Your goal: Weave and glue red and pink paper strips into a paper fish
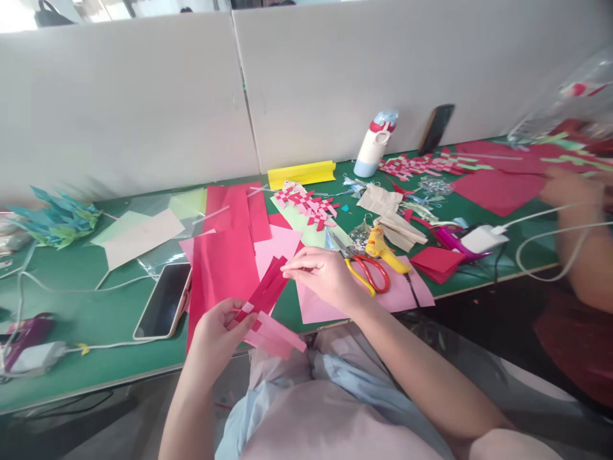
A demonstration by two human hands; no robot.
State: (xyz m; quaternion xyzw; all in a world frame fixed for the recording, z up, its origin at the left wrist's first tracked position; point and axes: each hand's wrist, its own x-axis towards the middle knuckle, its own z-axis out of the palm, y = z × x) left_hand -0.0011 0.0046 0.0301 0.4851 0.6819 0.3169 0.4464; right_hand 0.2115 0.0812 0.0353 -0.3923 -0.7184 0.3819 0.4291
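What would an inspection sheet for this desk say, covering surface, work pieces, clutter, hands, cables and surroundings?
Surface: green tabletop, largely covered by paper.
Job's things: woven red and pink paper strips, held near the front edge.
Clutter: yellow glue gun, scissors with orange and yellow handles, dark-screened phone lying flat, white bottle with blue base standing.
Hands: left hand grips the strips; right hand pinches at their upper end.
Cables: white cable at left; black cord from the glue gun.
Surroundings: pale partition panels behind; another person's bare arm at right.
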